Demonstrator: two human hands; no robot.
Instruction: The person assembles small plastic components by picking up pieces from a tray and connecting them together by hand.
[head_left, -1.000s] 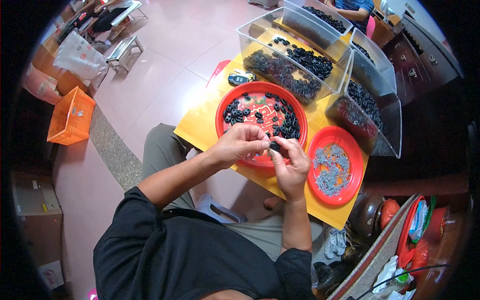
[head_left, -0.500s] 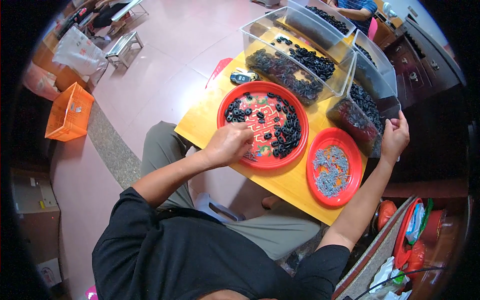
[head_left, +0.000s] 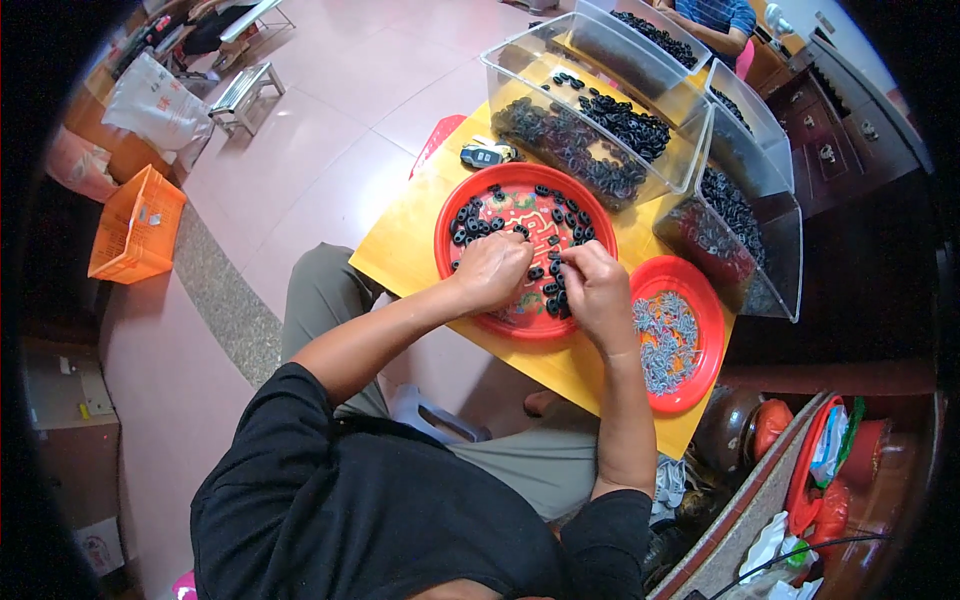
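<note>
Returning right hand [head_left: 598,290]: it's swinging back from beside the right bin [head_left: 690,225], and now it's dipping over the right side of the tray!
Right grip: thumb and fingertips are bunching together beside the black pieces [head_left: 551,289]; whether they're pinching one, I cannot tell.
Left hand [head_left: 495,270]: it's shifting right and farther in, and it's now hovering over the tray's middle, back of the hand facing up.
Left grip: the fingers are curling under and hiding their own tips, so I cannot tell if they're clamping anything.
Pieces: they're lying inside the tray [head_left: 441,235], one cluster gathering at the far left, a longer run curving down the right side.
Plate [head_left: 716,335]: it's sitting just right of the tray on the yellow table [head_left: 385,250], holding its grey bits [head_left: 665,345], and neither hand is reaching into it.
Change: both hands are working over the tray again, near each other but apart; that's putting the black pieces, I'd judge, back at the centre of the handling.
</note>
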